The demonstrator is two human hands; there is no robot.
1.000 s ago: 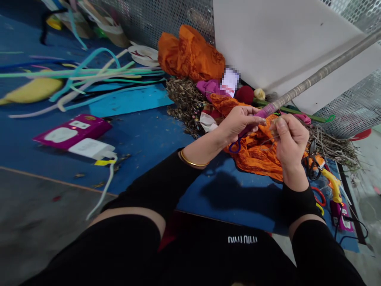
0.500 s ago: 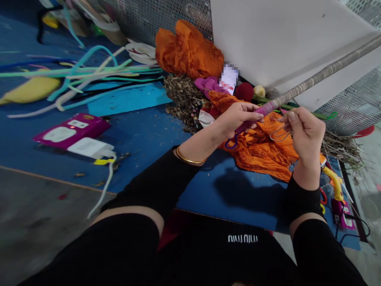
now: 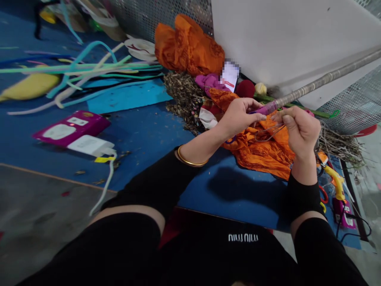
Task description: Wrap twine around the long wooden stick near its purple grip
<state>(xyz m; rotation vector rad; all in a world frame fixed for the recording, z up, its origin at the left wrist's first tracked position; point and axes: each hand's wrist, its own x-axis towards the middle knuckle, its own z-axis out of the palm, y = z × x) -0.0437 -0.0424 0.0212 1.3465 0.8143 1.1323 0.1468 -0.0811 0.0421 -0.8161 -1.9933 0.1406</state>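
A long grey-brown stick (image 3: pixel 315 84) slants up to the right, its near end wrapped in purple (image 3: pixel 270 107). My left hand (image 3: pixel 239 115) is closed around that wrapped end, thumb pointing to the right. Close by, my right hand (image 3: pixel 302 127) pinches a thin string or wire (image 3: pixel 266 137), which hangs in a loose loop between the two hands. Under both hands lies a crumpled orange cloth (image 3: pixel 258 153). A bit of dark blue cord (image 3: pixel 230 140) shows below my left wrist.
Dried plant bits (image 3: pixel 184 99) and an orange bundle (image 3: pixel 189 47) lie behind my left hand. On the blue table (image 3: pixel 143 139) are a purple power strip (image 3: pixel 71 129), colourful soft strips (image 3: pixel 98 69) and a phone (image 3: pixel 229 75). A yellow glue gun (image 3: pixel 336 180) rests at right.
My right hand has moved slightly left, nearer my left hand and the wrapped end. The loop of string has shifted left with it. The stick's far end sits a little lower.
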